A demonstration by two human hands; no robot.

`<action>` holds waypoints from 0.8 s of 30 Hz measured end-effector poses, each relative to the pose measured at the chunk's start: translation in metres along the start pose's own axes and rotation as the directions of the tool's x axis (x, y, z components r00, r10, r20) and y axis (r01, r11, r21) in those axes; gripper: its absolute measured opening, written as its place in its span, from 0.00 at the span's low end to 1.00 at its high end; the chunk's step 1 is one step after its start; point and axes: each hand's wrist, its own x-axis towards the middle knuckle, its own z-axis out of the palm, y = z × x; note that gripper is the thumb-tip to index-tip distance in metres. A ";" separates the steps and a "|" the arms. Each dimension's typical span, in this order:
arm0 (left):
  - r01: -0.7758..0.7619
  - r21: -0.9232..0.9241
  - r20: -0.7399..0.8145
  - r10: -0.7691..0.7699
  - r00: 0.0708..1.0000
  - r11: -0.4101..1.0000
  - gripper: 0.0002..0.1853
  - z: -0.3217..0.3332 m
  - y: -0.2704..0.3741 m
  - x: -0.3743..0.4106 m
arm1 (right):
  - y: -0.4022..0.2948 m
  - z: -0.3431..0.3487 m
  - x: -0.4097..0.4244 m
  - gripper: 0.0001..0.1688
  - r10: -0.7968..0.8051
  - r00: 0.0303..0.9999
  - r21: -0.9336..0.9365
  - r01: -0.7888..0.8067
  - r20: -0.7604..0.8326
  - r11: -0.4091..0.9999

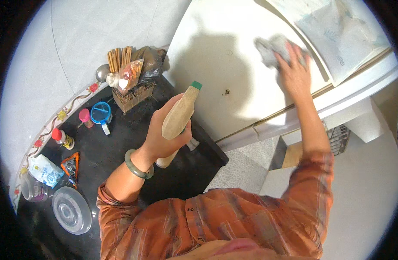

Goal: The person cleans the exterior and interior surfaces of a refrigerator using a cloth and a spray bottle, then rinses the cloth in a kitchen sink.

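My left hand (160,130), with a jade-green bangle at the wrist, is wrapped around what looks like a beige trigger spray bottle (181,113). Its green nozzle tip points up toward a white panel (212,120), and my fingers hide much of the bottle. On the same panel, further right, my right hand (296,74) presses a grey cloth (270,53) against the surface. Hand and cloth are slightly blurred. A small metal hook (226,92) sits on the panel between my hands, within the shadow cast there.
A woven basket (134,99) with chopsticks and bags stands on the black countertop (121,172). Along the tiled wall are a blue-lidded jar (101,113), a red-capped bottle (63,139), packets and a clear plastic lid (71,210). A plastic sheet (348,39) hangs right of my right hand.
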 end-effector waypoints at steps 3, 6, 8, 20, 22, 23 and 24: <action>0.013 -0.052 0.052 -0.010 0.999 0.999 0.28 0.009 -0.002 0.002 | 0.045 0.002 -0.063 0.24 0.100 0.995 -0.085 -0.098 0.011 0.992; -0.002 -0.025 0.050 0.004 0.999 1.000 0.26 0.011 -0.002 0.004 | 0.031 -0.002 -0.034 0.25 0.129 0.991 -0.056 -0.130 -0.021 0.990; -0.020 0.025 0.039 0.019 0.999 0.999 0.26 0.007 -0.002 0.006 | 0.005 0.001 0.024 0.24 0.108 0.990 -0.020 -0.110 -0.085 0.994; -0.059 0.233 0.060 0.046 0.997 0.971 0.27 0.006 0.002 0.006 | -0.047 0.028 0.121 0.24 -0.102 0.964 0.024 0.111 -0.245 0.993; -0.057 0.165 0.087 0.043 0.995 0.985 0.28 0.004 0.004 0.002 | -0.022 0.022 0.048 0.25 -0.031 0.978 0.097 0.052 -0.205 0.994; -0.036 0.088 0.077 0.029 0.997 0.995 0.28 0.007 0.005 0.000 | -0.004 0.017 0.008 0.25 0.009 0.990 0.136 0.010 -0.138 0.991; -0.014 0.004 0.075 0.014 0.997 1.000 0.28 0.011 0.006 -0.001 | 0.013 0.011 -0.031 0.25 0.063 0.993 0.103 -0.053 -0.097 0.993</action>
